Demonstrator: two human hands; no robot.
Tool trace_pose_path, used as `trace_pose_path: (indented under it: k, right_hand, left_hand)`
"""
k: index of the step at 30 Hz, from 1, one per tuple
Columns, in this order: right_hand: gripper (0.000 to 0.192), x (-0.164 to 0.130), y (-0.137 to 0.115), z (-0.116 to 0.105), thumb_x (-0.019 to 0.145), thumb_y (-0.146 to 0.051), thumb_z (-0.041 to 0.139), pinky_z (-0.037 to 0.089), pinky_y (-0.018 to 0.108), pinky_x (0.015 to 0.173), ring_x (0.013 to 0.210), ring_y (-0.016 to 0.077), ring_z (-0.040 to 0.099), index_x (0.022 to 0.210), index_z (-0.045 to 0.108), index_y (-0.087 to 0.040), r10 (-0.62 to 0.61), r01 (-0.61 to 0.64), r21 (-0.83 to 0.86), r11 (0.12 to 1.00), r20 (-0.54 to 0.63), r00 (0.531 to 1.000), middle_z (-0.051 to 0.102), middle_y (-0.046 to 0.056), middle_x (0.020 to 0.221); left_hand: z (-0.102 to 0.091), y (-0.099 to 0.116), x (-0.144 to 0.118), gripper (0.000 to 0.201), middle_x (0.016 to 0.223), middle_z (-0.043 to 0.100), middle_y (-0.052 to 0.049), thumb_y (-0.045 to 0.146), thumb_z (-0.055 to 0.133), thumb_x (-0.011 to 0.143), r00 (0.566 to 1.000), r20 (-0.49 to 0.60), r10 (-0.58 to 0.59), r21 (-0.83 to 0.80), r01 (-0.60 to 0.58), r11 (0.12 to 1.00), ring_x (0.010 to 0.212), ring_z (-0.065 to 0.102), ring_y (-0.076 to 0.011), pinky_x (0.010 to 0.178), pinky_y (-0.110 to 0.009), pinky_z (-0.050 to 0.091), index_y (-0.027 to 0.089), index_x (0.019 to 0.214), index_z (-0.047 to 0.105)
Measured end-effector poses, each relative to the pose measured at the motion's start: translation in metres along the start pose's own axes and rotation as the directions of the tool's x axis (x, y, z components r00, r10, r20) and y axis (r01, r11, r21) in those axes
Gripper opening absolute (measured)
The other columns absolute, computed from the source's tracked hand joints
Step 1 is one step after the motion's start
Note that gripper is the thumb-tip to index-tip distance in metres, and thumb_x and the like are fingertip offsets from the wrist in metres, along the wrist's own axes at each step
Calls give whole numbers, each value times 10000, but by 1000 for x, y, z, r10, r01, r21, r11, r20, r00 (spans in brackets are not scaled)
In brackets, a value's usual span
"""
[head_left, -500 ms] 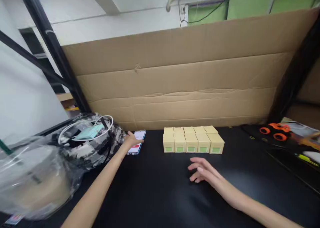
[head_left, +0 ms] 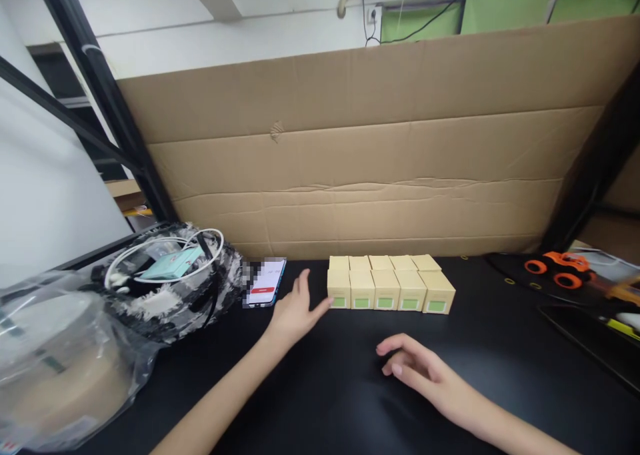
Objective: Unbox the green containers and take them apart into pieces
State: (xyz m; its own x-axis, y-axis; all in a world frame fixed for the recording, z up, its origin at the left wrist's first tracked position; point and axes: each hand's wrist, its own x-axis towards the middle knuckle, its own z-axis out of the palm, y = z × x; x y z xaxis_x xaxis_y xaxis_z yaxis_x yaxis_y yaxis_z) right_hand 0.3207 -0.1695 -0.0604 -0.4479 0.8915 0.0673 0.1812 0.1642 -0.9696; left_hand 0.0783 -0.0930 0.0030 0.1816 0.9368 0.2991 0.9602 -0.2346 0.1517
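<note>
Two rows of small pale-yellow boxes [head_left: 386, 285] stand pressed together on the black table [head_left: 320, 402], with green labels on their front faces. My left hand [head_left: 295, 312] is open just left of the boxes, its thumb close to the front left box; whether it touches cannot be made out. Left of that hand lies a phone [head_left: 267, 282], screen up with a red bar showing. My right hand [head_left: 417, 368] hovers in front of the boxes, fingers loosely curved and apart, holding nothing.
At the left are a black-and-white fluffy bag [head_left: 175, 308], a white cable and teal packet [head_left: 173, 263] on it, and a clear plastic bag [head_left: 75, 368] around a drink cup. An orange toy car [head_left: 560, 268] stands right. A cardboard sheet [head_left: 350, 155] walls the back.
My left hand has come away from the phone and moved right, towards the boxes. My right hand has shifted slightly down. The view has moved a little.
</note>
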Motion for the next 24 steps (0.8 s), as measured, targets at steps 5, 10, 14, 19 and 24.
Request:
trace_pose_path:
  k: [5, 10, 14, 19, 24]
  right_hand:
    - [331, -2, -1, 0, 898, -488, 439, 389, 372, 836, 874, 196, 536, 1085, 484, -218, 8, -8, -40, 999, 9, 1000, 543, 32, 847]
    - [311, -4, -5, 1, 901, -468, 431, 396, 365, 832, 880, 197, 528, 1076, 494, -218, 18, -16, -82, 996, 16, 1000, 532, 34, 861]
    - [295, -6, -7, 1, 902, -449, 429, 404, 366, 832, 879, 199, 529, 1058, 507, -211, 11, -10, -102, 995, 11, 1000, 544, 44, 881]
    - [284, -5, -5, 1, 906, -434, 428, 413, 358, 820, 863, 194, 535, 1055, 518, -209, -11, 11, -113, 994, 5, 1000, 552, 41, 872]
    - [286, -4, -5, 2, 905, -436, 428, 416, 356, 820, 851, 191, 537, 1053, 518, -208, -5, 5, -121, 993, -1, 1000, 552, 38, 859]
  left_hand:
    - [-18, 14, -40, 507, 1029, 649, -171, 451, 490, 834, 998, 20, 60, 74, -61, 995, 961, 621, -315, 749, -397, 521, 85, 1184, 522]
    - [-48, -36, -117, 471, 1066, 662, -160, 425, 487, 775, 933, -252, 258, 394, -145, 908, 974, 587, -395, 623, -470, 533, 186, 1172, 566]
    - [-94, -36, -122, 670, 1336, 499, -101, 502, 573, 727, 854, -342, 391, 430, -228, 874, 1268, 336, -437, 990, -665, 260, 285, 1337, 398]
    - [-66, 5, -47, 760, 1433, 378, -106, 537, 499, 811, 908, -126, 400, 56, -396, 917, 1327, 311, -305, 1042, -492, 344, 235, 1423, 164]
    - [26, 1, -3, 742, 1506, 155, -162, 399, 602, 792, 954, -96, 284, -330, -299, 895, 1373, 158, -347, 1074, -575, 210, 235, 1390, 196]
